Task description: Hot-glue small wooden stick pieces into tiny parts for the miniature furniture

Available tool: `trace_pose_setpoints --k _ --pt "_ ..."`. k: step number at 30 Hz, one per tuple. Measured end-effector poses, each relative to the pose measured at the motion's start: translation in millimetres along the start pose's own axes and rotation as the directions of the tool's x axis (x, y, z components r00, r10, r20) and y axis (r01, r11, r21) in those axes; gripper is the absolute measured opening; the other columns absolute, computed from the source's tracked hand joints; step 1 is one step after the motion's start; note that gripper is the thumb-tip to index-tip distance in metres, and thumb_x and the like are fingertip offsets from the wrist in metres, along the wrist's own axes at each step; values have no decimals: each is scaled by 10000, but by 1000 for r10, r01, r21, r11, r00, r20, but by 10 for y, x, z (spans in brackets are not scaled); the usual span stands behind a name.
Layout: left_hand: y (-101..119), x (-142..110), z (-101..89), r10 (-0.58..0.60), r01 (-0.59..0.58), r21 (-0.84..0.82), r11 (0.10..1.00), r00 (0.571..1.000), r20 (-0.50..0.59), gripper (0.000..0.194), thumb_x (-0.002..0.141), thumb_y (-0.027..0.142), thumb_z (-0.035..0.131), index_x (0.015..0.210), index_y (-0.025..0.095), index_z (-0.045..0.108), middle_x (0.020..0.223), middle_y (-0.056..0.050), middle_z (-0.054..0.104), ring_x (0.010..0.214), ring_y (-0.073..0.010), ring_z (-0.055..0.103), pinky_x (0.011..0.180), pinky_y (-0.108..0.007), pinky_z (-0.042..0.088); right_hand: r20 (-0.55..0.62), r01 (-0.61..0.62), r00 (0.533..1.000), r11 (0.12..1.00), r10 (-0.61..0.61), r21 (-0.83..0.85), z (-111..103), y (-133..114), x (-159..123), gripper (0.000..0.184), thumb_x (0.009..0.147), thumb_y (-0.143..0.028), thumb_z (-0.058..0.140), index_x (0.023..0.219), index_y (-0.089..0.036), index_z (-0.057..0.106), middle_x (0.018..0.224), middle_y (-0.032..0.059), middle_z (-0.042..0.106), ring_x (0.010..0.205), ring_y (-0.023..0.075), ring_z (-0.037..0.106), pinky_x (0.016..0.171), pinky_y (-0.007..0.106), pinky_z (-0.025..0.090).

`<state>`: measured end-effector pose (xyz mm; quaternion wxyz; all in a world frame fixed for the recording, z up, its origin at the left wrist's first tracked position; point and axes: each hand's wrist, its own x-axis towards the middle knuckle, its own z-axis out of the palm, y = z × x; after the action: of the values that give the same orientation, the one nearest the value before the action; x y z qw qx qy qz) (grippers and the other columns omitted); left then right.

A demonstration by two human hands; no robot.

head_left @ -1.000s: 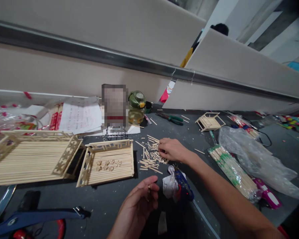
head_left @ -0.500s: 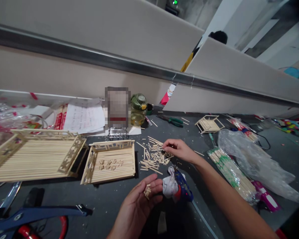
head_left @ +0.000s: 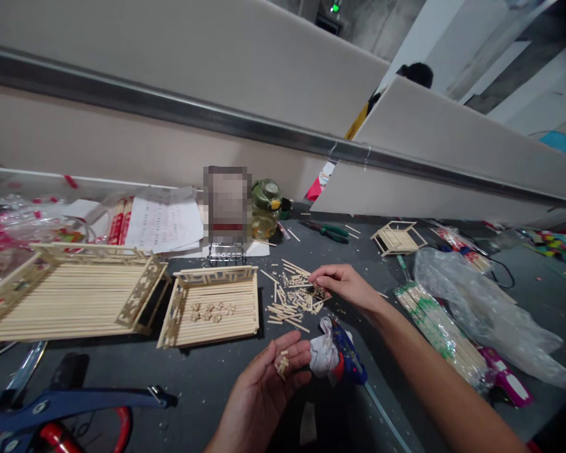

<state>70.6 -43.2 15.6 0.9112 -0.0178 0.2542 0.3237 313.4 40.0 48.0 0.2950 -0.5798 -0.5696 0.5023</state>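
Observation:
My left hand (head_left: pixel 276 384) is turned palm up and cupped, with several short cut pieces of wooden stick (head_left: pixel 282 363) lying in it. Over the right side of a heap of loose stick pieces (head_left: pixel 290 308), my right hand (head_left: pixel 337 281) has its thumb and fingertips pressed together. Whatever is between those fingertips is too small to make out. A blue glue gun (head_left: pixel 351 352) with white cloth (head_left: pixel 324 353) wrapped at its front lies just right of my left hand.
Left of the heap stands a small stick-built tray (head_left: pixel 183 330) holding several small wooden shapes; a larger one (head_left: pixel 75 302) is beside it. Blue-handled pliers (head_left: pixel 75 402) lie front left. Behind are a green bottle (head_left: pixel 265 211), green-handled pliers (head_left: pixel 332 231), and a little stick frame (head_left: pixel 399 239). Bagged sticks (head_left: pixel 441 327) lie right.
The view has shifted slightly, moving the scene a little. My right hand stays at the heap with its fingertips closed; the left still holds the stick pieces.

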Motion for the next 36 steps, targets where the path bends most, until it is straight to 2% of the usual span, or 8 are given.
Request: trace_pose_setpoints --k 5,9,14,18,21,26,31,36 --pt "9 1 3 0 3 -54 999 998 68 378 958 287 421 1156 65 654 1183 -181 674 1086 -255 632 977 -396 436 -105 155 978 967 -179 -204 177 -380 -335 200 840 -333 635 975 -194 682 814 21 670 720 141 600 646 268 471" --pt "9 2 2 14 6 -128 992 987 157 440 964 344 390 1198 64 636 1212 -168 660 1143 -259 596 1076 -419 347 1 425 875 769 -484 -478 573 -543 -685 160 904 -238 543 907 -234 703 807 33 667 743 151 593 666 283 475" --pt "8 -18 -9 -1 26 -112 993 978 210 504 969 415 345 1244 89 615 1274 -141 626 1236 -260 524 1119 -408 287 94 360 900 603 -426 -712 877 -435 -850 174 923 -295 530 898 -268 700 761 26 670 690 169 555 613 289 450" --pt "21 -22 -3 44 -12 -115 993 958 283 586 974 466 298 1303 57 559 1381 -177 529 1335 -284 417 1148 -424 242 -76 361 839 657 -538 -662 617 -398 -866 235 922 -284 548 1131 -246 650 885 47 681 788 180 592 692 309 478" --pt "35 -27 10 43 -12 -112 994 959 280 629 969 503 282 1317 48 543 1420 -189 480 1362 -290 377 1160 -426 216 -255 254 820 726 -511 -639 349 -457 -900 200 922 -246 537 1055 -260 686 880 47 668 814 193 612 701 328 482" --pt "57 -30 20 37 -3 -124 992 963 266 626 965 504 296 1310 44 544 1424 -195 472 1368 -297 364 1164 -436 211 -375 163 789 755 -486 -636 113 -457 -923 167 911 -274 549 983 -246 697 896 52 668 819 197 619 711 322 476" --pt "41 -42 44 34 -22 -76 997 988 151 404 907 211 521 1283 66 560 1366 -180 544 1316 -280 446 1133 -388 311 -325 28 887 742 -327 -670 -74 -157 -757 143 900 -283 544 928 -230 674 896 47 658 812 193 604 712 309 459" --pt "12 -64 95 15 -14 26 1000 998 -63 474 782 -23 622 1239 89 564 1245 -174 643 1132 -245 623 909 -258 534 -218 -2 956 738 -197 -675 -144 210 -515 124 880 -211 556 850 -209 677 854 36 634 813 179 585 726 288 438"
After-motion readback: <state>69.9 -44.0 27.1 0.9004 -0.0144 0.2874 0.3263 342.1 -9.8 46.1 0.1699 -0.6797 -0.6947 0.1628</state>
